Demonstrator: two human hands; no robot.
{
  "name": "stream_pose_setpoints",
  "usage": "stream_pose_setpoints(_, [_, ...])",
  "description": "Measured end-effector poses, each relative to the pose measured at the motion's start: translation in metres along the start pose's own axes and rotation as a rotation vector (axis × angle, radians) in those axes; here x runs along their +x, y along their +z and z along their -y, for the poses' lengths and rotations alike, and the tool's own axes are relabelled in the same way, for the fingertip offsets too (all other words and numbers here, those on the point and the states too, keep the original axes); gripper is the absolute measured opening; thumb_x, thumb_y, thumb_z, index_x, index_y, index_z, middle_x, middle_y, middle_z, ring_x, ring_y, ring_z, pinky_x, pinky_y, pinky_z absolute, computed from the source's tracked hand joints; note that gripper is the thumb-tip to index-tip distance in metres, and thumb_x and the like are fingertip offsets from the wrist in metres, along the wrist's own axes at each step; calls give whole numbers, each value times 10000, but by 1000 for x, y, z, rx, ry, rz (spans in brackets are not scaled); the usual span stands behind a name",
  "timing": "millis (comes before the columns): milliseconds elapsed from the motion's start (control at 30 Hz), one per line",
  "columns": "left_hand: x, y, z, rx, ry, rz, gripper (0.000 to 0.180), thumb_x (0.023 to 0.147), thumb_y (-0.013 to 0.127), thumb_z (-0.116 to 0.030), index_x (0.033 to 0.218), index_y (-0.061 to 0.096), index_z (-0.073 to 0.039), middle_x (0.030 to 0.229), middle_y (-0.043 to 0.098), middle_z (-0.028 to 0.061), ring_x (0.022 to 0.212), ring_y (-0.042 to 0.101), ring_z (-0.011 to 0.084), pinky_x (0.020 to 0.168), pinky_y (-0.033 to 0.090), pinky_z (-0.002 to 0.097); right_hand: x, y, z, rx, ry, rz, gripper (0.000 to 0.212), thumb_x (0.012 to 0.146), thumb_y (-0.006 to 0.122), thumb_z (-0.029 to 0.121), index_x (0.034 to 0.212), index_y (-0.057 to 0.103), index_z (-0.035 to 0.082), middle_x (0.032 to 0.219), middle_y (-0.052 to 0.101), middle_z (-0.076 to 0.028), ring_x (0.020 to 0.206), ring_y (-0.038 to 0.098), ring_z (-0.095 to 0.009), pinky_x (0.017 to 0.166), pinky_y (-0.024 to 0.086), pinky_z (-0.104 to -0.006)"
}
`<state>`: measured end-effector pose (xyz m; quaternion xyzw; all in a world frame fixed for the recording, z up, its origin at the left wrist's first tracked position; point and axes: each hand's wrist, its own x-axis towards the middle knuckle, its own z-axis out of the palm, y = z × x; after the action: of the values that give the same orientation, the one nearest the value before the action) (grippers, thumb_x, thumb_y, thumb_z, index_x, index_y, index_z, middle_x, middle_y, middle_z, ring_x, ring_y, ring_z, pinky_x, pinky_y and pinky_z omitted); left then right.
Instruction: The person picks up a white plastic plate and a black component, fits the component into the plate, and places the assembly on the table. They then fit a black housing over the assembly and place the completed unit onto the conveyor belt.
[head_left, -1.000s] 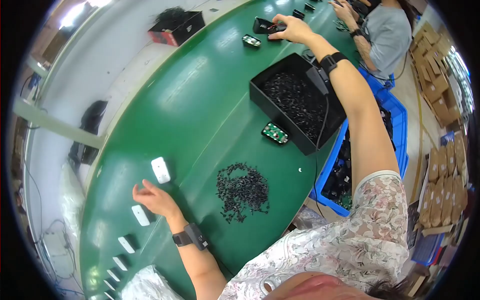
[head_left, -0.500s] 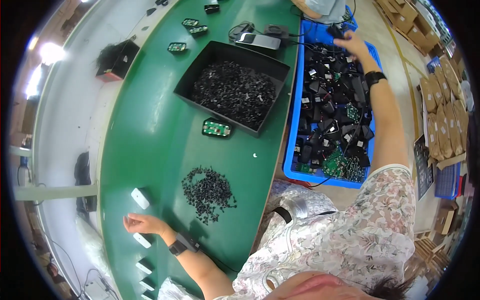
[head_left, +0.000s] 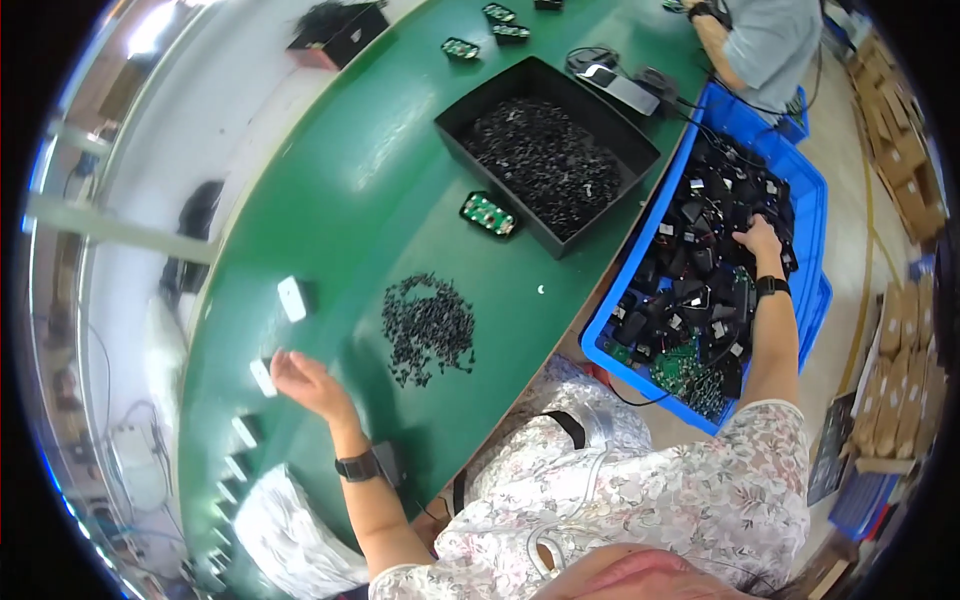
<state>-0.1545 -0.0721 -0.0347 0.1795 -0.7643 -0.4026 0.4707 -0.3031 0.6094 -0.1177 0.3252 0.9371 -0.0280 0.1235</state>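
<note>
My left hand [head_left: 308, 382] hovers over the green tabletop with loosely bent fingers apart, holding nothing. Beside its fingertips stands a small white block-shaped case [head_left: 263, 378], one of several in a row. Over in the blue bin [head_left: 640, 375], my right hand [head_left: 762, 240] reaches into a heap of black plastic housings [head_left: 690, 262] with wires. Its fingers and thumb close on a black housing, though the fingertips are partly hidden among the dark parts. A pile of small black screw-like pieces [head_left: 430, 330] lies on the table between my hands.
A black box [head_left: 560, 238] full of tiny black parts stands on the table, a green circuit board in a black shell [head_left: 488, 214] beside it. A white plastic bag [head_left: 290, 535] lies near my left forearm. Another person's grey sleeve [head_left: 770, 50] shows beyond the bin.
My right hand has come nearer, from the bin's far end down onto the heap. The left hand stays by the white cases. The view has shifted, bringing the other person further in.
</note>
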Motion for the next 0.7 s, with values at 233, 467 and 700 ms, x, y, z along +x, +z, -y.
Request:
stream_pose_setpoints(233, [-25,0,5,-42,-35,58,235,956,478,-140,1149,427,-18,892,445,20,612,389,39,517,344,185,-71,-97,105,373,-560,-732,197,883,555,271,1007,599,123,925,616,-73,844,610,-246,711,472,-350])
stream_pose_setpoints(467, [-41,-3,5,-50,-65,179,215,955,484,-142,1134,444,-30,797,439,-16,589,378,25,496,310,180,-164,-126,255,381,-1310,-56,233,773,677,103,982,621,18,814,623,-89,725,596,-207,673,467,-301])
stream_pose_setpoints(700, [-57,-49,-6,117,-92,204,117,911,539,-95,1006,548,-26,871,512,59,690,496,110,607,425,236,-173,-110,299,101,-1458,-135,181,693,645,21,816,515,-6,752,571,-189,762,559,-384,668,438,-431])
